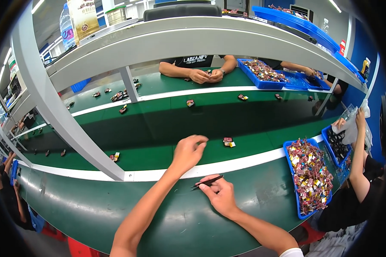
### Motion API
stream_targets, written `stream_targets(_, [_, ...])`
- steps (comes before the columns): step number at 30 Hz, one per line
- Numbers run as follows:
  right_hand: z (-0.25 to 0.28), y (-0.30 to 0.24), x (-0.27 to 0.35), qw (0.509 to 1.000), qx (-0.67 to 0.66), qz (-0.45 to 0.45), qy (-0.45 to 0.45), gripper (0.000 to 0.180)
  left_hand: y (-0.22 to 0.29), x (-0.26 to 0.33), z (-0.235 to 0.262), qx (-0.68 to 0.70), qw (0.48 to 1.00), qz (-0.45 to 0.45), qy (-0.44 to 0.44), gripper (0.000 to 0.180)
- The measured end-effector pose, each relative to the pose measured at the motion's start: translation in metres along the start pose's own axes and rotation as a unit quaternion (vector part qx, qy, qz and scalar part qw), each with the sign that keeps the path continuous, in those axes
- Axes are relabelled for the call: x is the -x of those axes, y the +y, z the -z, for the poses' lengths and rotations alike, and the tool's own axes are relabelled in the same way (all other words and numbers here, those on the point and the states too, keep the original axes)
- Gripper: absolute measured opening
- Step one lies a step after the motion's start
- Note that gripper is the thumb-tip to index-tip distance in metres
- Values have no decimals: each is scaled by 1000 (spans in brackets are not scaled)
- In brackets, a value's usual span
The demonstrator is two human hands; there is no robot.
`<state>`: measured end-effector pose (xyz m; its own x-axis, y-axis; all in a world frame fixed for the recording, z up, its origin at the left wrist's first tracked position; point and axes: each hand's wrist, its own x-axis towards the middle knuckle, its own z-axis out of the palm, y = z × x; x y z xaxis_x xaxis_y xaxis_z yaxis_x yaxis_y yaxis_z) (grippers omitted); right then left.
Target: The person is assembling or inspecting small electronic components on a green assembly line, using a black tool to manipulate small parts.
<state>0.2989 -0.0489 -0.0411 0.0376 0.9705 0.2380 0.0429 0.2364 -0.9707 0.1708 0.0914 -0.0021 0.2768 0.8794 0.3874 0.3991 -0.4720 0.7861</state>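
My left hand (188, 153) reaches over the green belt (158, 159), fingers stretched forward and slightly blurred, the thumb apart. Nothing shows in it. To its right on the belt lies a small electronic part (228, 142) in dark red, yellow and white, not touched by the hand. My right hand (220, 195) is closed around black tweezers (209, 183) above the green worktable (253, 197). The tweezers' tips point left, slightly apart, with nothing visible between them.
A blue tray (299, 210) heaped with similar parts stands right, beside a tray of black pieces (336, 145). A grey post (79, 124) rises at left beneath an overhead shelf (201, 38). Co-workers' hands (208, 76) work across the belt; another person handles a plastic bag (351, 126).
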Motion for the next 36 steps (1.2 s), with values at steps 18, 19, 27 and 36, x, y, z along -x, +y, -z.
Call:
stream_targets(18, [-4, -3, -2, 999, 39, 24, -26, 13, 4, -88, -51, -252, 945, 102, -182, 14])
stream_targets(19, [-2, -2, -1, 999, 44, 17, -23, 14, 12, -84, -41, -174, 949, 153, -212, 10])
stream_targets(27, [0, 8, 0, 993, -111, -39, -9, 15, 12, 36, 38, 303, 913, 262, -79, 20])
stream_targets(36, [3, -8, 2, 999, 1, -29, 32, 12, 6, 132, 35, 356, 897, 233, 117, 25])
